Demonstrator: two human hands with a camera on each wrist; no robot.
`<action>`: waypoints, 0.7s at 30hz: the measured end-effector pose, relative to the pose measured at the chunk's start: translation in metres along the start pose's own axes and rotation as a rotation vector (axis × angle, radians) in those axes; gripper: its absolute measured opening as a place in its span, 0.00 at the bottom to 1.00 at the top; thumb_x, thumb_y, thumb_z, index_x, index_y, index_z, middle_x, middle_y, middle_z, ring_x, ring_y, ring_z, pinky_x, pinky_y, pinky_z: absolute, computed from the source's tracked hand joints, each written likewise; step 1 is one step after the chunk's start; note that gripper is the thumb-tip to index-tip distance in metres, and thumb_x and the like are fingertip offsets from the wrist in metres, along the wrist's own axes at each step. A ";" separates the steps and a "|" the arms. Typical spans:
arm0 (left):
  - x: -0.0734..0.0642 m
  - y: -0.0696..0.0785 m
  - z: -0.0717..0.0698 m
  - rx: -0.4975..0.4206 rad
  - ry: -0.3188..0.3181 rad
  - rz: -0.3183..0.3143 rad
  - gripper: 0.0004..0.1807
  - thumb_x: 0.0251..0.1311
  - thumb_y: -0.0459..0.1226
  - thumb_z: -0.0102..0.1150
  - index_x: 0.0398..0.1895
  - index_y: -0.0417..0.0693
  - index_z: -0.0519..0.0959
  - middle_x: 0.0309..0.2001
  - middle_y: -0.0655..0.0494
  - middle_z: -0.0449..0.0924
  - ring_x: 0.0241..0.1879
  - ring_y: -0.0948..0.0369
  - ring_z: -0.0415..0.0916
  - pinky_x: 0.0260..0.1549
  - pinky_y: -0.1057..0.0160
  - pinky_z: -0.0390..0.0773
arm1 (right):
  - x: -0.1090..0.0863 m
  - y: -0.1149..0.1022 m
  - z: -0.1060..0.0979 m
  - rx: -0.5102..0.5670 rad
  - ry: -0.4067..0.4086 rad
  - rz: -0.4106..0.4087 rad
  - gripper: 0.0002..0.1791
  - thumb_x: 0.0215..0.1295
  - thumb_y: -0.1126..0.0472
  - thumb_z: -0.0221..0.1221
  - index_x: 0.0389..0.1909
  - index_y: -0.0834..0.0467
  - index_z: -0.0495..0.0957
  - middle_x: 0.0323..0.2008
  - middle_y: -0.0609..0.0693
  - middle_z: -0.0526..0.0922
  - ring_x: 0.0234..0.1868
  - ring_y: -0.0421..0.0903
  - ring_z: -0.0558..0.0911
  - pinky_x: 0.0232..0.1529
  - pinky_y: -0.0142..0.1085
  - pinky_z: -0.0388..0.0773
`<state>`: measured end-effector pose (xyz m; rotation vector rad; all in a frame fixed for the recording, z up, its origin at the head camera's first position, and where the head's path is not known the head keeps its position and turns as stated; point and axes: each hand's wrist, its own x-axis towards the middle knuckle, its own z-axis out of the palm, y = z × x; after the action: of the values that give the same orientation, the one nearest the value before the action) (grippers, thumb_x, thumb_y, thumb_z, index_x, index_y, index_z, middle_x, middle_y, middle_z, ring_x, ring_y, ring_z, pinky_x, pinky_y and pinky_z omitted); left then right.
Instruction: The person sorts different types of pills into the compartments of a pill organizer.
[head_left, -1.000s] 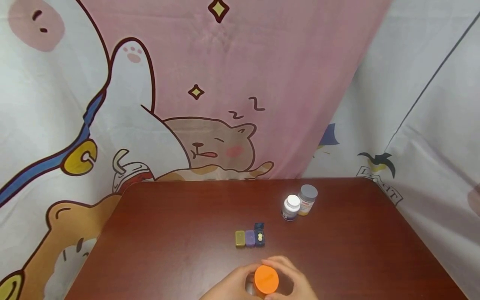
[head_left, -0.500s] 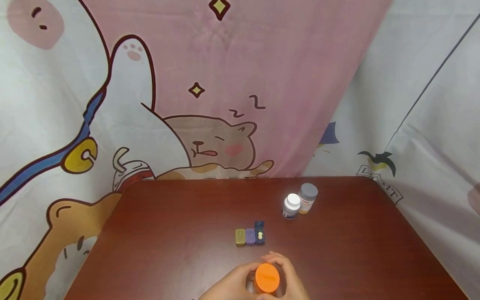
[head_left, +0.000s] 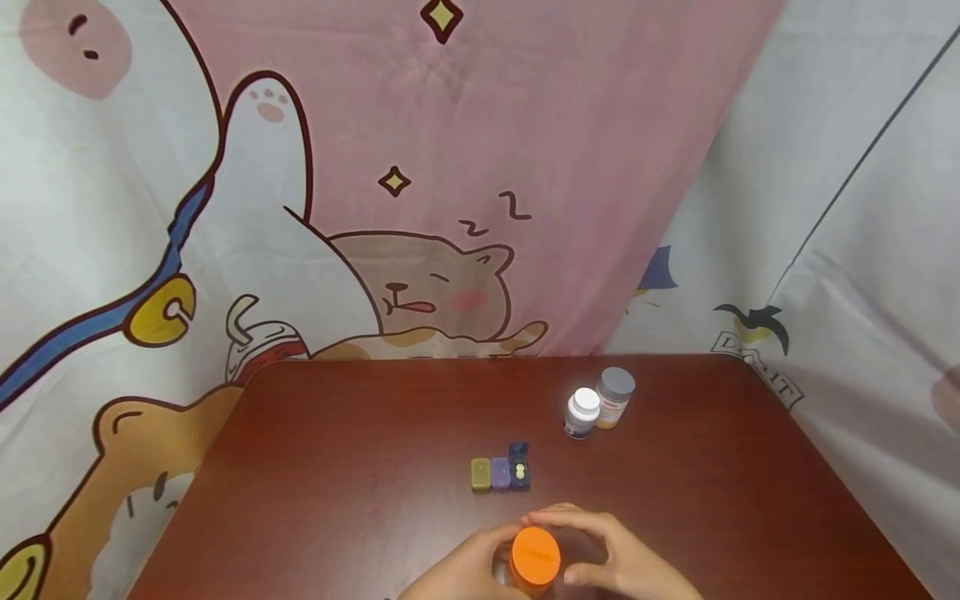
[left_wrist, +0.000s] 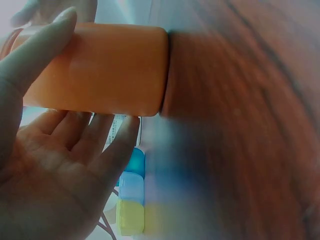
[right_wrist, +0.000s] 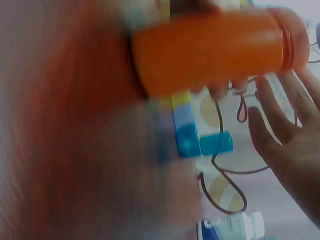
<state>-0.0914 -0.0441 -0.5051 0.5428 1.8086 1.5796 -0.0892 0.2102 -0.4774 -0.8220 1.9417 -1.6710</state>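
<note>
An orange pill bottle (head_left: 535, 556) with an orange screw cap stands upright near the front of the table. My left hand (head_left: 467, 568) grips it, thumb on the near side and fingers behind the bottle's body in the left wrist view. The right hand (head_left: 626, 557) is spread around the right of the cap, its fingertips close to the far rim and the thumb apart from it. Beyond the hands lies a small pill box (head_left: 500, 474) with yellow, purple and dark blue compartments. Its blue lid (head_left: 518, 451) is raised, showing pale tablets (head_left: 520, 472) inside.
Farther back on the right stand a white bottle (head_left: 582, 413) and a grey-capped bottle (head_left: 616, 397), side by side. The dark red-brown table (head_left: 337, 467) ends at a printed cartoon curtain (head_left: 450, 167) behind and at the sides.
My right hand turned around the cap, then loosened and opened out to the right, its thumb coming away. The left hand and the orange bottle stay about where they were.
</note>
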 end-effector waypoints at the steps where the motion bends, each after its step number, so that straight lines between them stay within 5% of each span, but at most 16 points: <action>1: 0.000 0.000 0.000 0.008 0.002 0.000 0.30 0.60 0.37 0.74 0.66 0.61 0.77 0.54 0.70 0.82 0.49 0.66 0.80 0.59 0.50 0.79 | 0.001 0.000 -0.002 -0.019 -0.008 0.027 0.29 0.74 0.62 0.61 0.74 0.52 0.70 0.68 0.51 0.77 0.67 0.47 0.74 0.68 0.52 0.68; 5: 0.000 -0.001 -0.001 0.045 0.007 0.011 0.29 0.60 0.37 0.75 0.64 0.62 0.79 0.54 0.71 0.83 0.50 0.68 0.79 0.60 0.47 0.78 | 0.008 0.001 -0.002 -0.014 -0.019 0.094 0.32 0.71 0.58 0.65 0.75 0.52 0.69 0.69 0.50 0.77 0.68 0.48 0.74 0.66 0.63 0.68; 9: 0.000 -0.001 -0.001 0.055 0.025 -0.001 0.29 0.58 0.39 0.76 0.62 0.64 0.79 0.53 0.72 0.83 0.48 0.67 0.80 0.59 0.45 0.78 | 0.013 0.002 0.003 0.049 -0.047 0.093 0.35 0.68 0.57 0.68 0.75 0.53 0.70 0.70 0.51 0.75 0.68 0.49 0.72 0.68 0.53 0.69; 14: -0.003 0.000 0.000 -0.001 0.035 -0.016 0.24 0.57 0.38 0.76 0.57 0.62 0.82 0.47 0.67 0.86 0.45 0.64 0.81 0.52 0.55 0.80 | 0.015 0.003 0.015 0.097 -0.038 0.037 0.34 0.68 0.59 0.68 0.73 0.60 0.70 0.68 0.55 0.74 0.66 0.48 0.72 0.65 0.40 0.70; 18: -0.005 0.000 -0.002 0.002 0.058 -0.023 0.25 0.56 0.35 0.76 0.57 0.58 0.81 0.45 0.66 0.86 0.43 0.63 0.81 0.50 0.59 0.81 | 0.014 0.006 0.029 0.069 0.065 -0.017 0.31 0.68 0.59 0.69 0.70 0.58 0.73 0.65 0.52 0.78 0.63 0.44 0.74 0.63 0.36 0.71; 21: -0.005 0.001 -0.003 0.026 0.073 -0.029 0.29 0.55 0.33 0.76 0.61 0.55 0.80 0.46 0.67 0.85 0.43 0.64 0.81 0.49 0.60 0.82 | 0.012 0.011 0.039 -0.105 0.206 -0.142 0.33 0.59 0.63 0.75 0.66 0.55 0.77 0.62 0.50 0.79 0.63 0.41 0.75 0.63 0.35 0.70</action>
<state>-0.0904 -0.0493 -0.5033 0.4737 1.8849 1.5769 -0.0735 0.1750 -0.4938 -0.8745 2.1710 -1.8109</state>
